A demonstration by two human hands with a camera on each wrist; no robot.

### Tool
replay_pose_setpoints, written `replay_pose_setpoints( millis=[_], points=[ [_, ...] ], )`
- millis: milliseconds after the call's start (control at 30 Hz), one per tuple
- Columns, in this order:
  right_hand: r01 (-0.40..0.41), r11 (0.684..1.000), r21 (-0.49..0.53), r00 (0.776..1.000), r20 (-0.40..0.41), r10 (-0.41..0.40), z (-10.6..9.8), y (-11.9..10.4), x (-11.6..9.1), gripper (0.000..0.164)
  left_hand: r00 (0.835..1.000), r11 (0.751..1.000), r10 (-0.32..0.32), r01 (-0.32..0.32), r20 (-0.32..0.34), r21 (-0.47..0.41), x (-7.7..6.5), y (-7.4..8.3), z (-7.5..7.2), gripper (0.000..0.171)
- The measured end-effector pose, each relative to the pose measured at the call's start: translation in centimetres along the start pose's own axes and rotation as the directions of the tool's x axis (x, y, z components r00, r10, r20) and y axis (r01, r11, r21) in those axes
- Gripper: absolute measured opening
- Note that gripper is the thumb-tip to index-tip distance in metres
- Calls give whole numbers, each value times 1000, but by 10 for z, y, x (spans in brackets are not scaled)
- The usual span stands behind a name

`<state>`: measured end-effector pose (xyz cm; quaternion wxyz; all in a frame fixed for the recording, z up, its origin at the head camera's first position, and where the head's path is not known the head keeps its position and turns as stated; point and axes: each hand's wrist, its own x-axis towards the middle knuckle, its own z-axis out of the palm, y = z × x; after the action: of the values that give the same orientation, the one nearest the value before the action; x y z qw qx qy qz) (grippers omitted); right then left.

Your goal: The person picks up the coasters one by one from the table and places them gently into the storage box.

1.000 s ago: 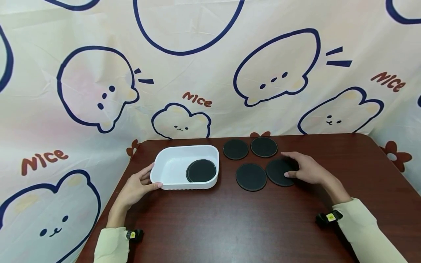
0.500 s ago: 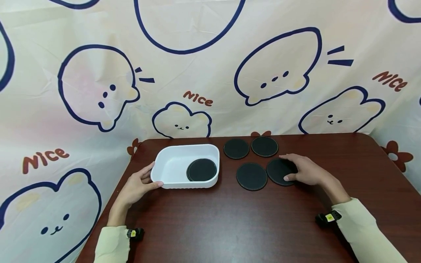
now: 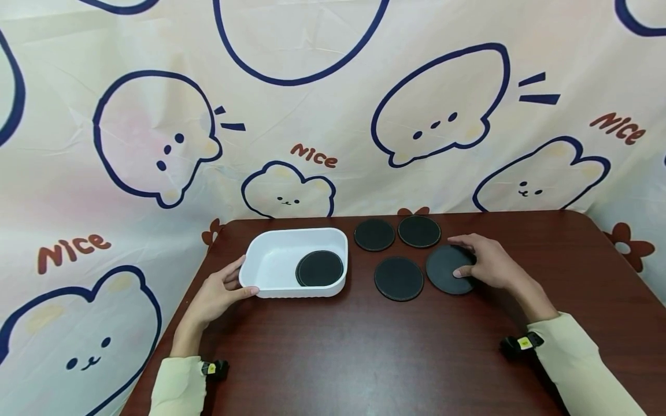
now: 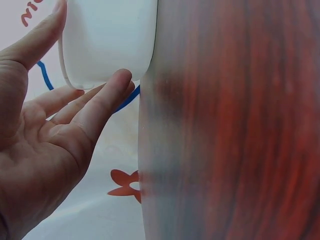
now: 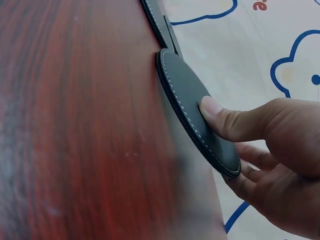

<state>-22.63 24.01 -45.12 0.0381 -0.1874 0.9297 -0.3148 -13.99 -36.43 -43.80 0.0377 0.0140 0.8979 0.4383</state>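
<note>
My left hand (image 3: 217, 294) holds the left end of a white plastic tray (image 3: 302, 293), its thumb at the near rim and its fingers along the end wall. In the left wrist view the fingertips touch the tray (image 4: 107, 45). A round black coaster (image 3: 318, 268) lies flat inside, toward the right end. My right hand (image 3: 489, 263) pinches another round black coaster (image 3: 444, 268) near its right edge. The right wrist view shows the thumb on top of this stitched coaster (image 5: 185, 95) and fingers under its edge, its hand side tilted up.
Left of the held coaster lies a black coaster (image 3: 398, 279), and two more, a left coaster (image 3: 374, 234) and a right coaster (image 3: 419, 231), lie near the far edge of the dark brown table (image 3: 354, 352). A cartoon-printed cloth (image 3: 291, 115) hangs behind the table.
My right hand has lifted the right edge of its coaster and shifted slightly right; the coaster's top now looks lighter. The left hand and tray stay in place.
</note>
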Motion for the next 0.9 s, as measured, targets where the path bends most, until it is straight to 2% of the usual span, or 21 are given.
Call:
replay_pose_setpoints(
  millis=[200, 400, 767, 900],
  points=[
    [-43, 999, -33, 999, 13, 43, -11, 2, -2, 70, 1000, 1000, -5, 5, 3, 2, -1, 0, 0, 100],
    [-66, 997, -42, 994, 82, 69, -22, 3, -6, 57, 1000, 1000, -24, 24, 7, 1, -4, 0, 2, 100],
    [-129, 991, 37, 982, 144, 122, -38, 5, -10, 47, 1000, 1000, -10, 10, -3, 21, -1, 6, 1, 97],
    [-161, 981, 104, 975, 172, 141, -41, 7, -9, 45, 1000, 1000, -13, 13, -15, 25, -1, 8, -1, 94]
  ],
)
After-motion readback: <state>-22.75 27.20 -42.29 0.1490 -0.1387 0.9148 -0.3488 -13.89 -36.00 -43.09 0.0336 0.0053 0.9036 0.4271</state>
